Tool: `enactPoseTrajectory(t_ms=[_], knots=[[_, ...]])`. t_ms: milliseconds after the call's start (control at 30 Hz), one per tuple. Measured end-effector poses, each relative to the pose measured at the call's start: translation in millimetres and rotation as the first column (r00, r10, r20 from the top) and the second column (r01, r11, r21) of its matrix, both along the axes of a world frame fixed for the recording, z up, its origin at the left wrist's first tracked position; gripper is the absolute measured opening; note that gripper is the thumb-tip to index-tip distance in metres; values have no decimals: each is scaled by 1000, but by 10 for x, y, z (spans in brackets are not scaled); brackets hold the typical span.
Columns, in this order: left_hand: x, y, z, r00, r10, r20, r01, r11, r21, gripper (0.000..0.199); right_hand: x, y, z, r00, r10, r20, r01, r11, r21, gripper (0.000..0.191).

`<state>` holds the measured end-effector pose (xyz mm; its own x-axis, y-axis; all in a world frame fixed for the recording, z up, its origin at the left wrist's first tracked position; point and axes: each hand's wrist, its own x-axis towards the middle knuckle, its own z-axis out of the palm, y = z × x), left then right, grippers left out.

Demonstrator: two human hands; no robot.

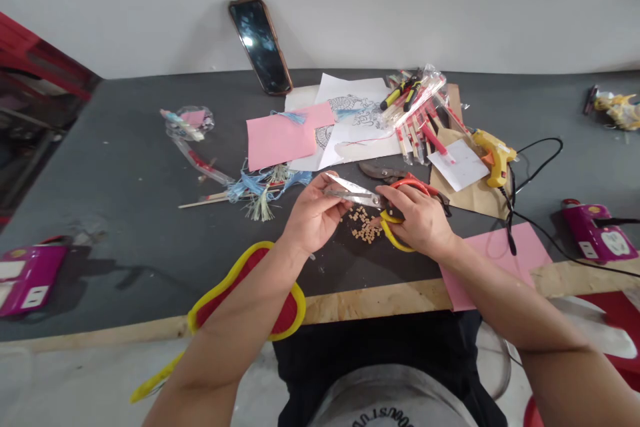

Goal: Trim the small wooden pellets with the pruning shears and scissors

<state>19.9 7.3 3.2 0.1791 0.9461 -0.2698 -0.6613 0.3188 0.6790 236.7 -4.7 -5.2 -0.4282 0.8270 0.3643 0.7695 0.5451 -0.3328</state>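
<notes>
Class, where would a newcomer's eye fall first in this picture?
Probably on the open scissors at the centre, the right hand on their handles and the left hand at the blade tips. Next might come the bright yellow glue gun to the right, and the dark phone propped against the grey wall at the back.

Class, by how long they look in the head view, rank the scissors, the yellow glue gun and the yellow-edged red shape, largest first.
1. Yellow-edged red shape, though partly hidden
2. Scissors, partly covered
3. Yellow glue gun
</notes>
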Motion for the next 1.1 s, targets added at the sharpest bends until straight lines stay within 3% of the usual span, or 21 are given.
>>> enactPoseTrajectory(t_ms=[267, 600, 700, 767, 833, 933, 1000, 1100], knots=[[7, -17, -13, 1000, -1, 23, 1, 1000, -2, 30, 6, -6, -6, 999, -3, 41, -1, 993, 115, 40], [4, -19, -21, 1000, -11, 0, 11, 999, 31, 34, -4, -17, -72, 1000, -20, 14, 18, 989, 145, 40], [-10, -8, -31, 997, -10, -77, 16, 997, 79, 36, 16, 13, -84, 999, -27, -45, 30, 996, 80, 40], [-37, -3, -30, 973, 6, -233, 30, 988, 148, 34, 50, 52, -71, 991, -56, -118, 58, 998, 15, 42], [-80, -4, -23, 864, 16, -503, 124, 962, 243, 29, 92, 93, -50, 976, -102, -193, 95, 995, -43, 46], [-152, -13, -11, 493, 54, -868, 411, 865, 287, 16, 144, 133, -23, 951, -150, -269, 133, 988, -82, 49], [-182, -18, -9, 298, 77, -952, 571, 784, 242, 14, 162, 141, -13, 940, -166, -299, 141, 985, -103, 49], [-200, -6, -19, 204, 67, -977, 679, 709, 191, 19, 166, 141, -9, 931, -174, -321, 141, 982, -125, 49]])
